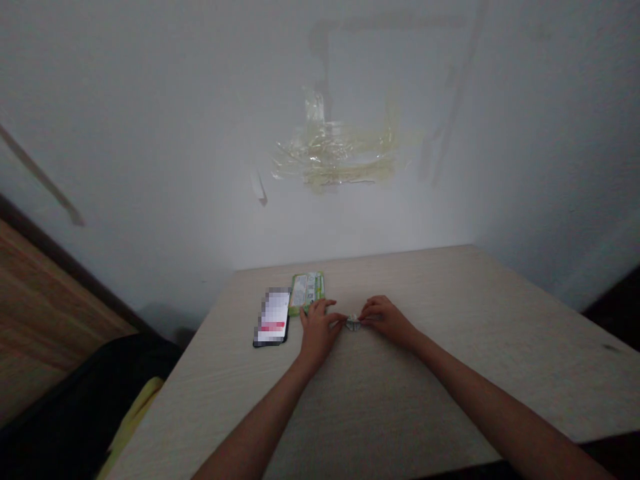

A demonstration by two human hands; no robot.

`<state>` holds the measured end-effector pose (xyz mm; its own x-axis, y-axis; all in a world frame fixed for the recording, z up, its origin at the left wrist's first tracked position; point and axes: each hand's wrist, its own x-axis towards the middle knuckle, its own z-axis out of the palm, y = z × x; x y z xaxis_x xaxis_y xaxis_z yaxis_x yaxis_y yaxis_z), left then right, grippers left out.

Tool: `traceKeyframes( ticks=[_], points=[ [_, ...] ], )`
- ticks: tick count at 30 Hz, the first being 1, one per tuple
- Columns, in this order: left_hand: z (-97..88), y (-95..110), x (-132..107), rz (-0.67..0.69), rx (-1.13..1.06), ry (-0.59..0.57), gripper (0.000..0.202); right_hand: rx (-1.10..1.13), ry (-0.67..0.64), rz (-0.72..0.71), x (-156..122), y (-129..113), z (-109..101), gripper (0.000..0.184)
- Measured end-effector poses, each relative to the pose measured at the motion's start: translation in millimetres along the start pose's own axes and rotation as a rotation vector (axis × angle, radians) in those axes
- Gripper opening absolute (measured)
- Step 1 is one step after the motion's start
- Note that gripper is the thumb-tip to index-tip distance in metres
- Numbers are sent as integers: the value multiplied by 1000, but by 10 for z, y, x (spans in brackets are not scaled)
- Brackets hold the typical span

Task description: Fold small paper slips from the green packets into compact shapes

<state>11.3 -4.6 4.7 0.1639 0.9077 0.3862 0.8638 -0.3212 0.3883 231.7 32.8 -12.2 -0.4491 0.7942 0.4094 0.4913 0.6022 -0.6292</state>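
On the pale wooden table (450,373) both my hands meet over a small pale folded piece (353,322). My left hand (317,328) pinches its left end with curled fingers. My right hand (385,317) pinches its right end. The piece is too small and dim to name for sure; it looks like folded paper or a wrapper. Just beyond my left hand lies a green and white packet (307,291), flat on the table.
A phone (273,317) with a lit screen lies left of the packet. The table stands in a corner against white walls; old tape remains (335,157) stick to the wall. A dark bag or cloth (85,400) sits at the lower left, beside the table.
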Motion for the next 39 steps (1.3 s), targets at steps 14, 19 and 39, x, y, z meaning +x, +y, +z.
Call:
traceKeyframes(
  ticks=[14,19,39],
  points=[
    [-52,-44,6,49,35,-109,10,-47,2,-38,-32,-52,-23,8],
    [-7,40,0,-19,26,-68,9,-26,2,14,-15,-57,-14,8],
    [25,31,-34,10,14,-10,9,-116,20,-23,-42,-96,4,14]
  ],
)
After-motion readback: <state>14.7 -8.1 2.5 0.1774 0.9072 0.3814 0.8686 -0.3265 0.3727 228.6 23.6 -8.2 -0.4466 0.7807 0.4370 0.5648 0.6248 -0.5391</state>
